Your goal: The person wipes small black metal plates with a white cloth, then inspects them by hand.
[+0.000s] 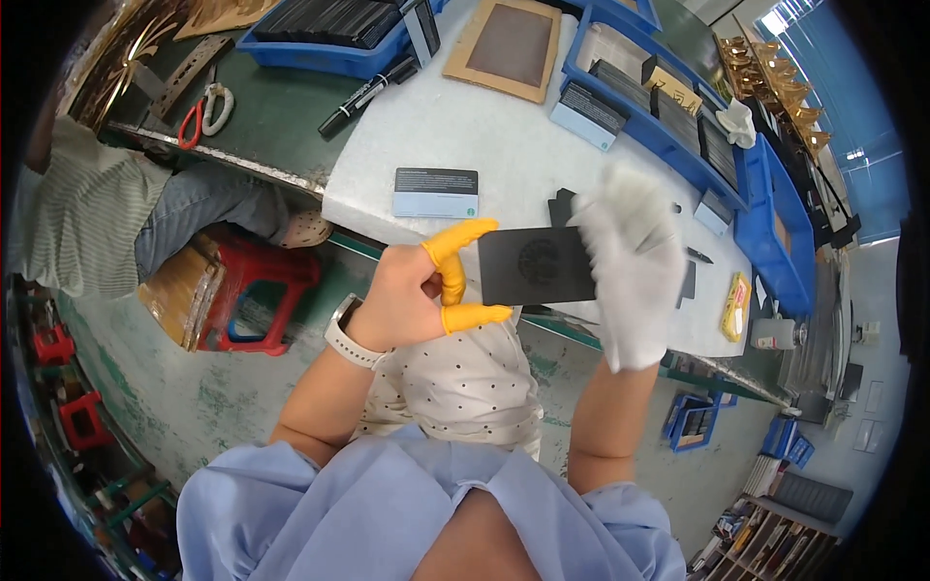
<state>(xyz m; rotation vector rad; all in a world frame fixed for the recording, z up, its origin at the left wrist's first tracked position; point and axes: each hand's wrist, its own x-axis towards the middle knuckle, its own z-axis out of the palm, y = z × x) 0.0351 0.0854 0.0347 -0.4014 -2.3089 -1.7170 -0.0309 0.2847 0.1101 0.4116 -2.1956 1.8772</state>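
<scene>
My left hand point(412, 290) wears yellow finger cots and grips a black card point(531, 266) by its left end, index finger at the upper corner and thumb at the lower. A dark round emblem shows faintly on the card. Over the card's right end is my right hand point(635, 281), in a white glove; its fingers are smeared by motion, so whether they pinch the card cannot be told. A black-and-light-blue card point(436, 194) lies on the white-covered table just beyond my left hand. Dark pieces point(562, 207) lie partly hidden behind the glove.
Blue trays point(639, 126) of upright cards stand at the back right, another blue tray point(325, 60) at the back left. A framed brown panel point(504, 46), black marker point(366, 97), scissors point(215, 108) and yellow packet point(735, 308) lie about. Someone sits left, near a red stool point(260, 290).
</scene>
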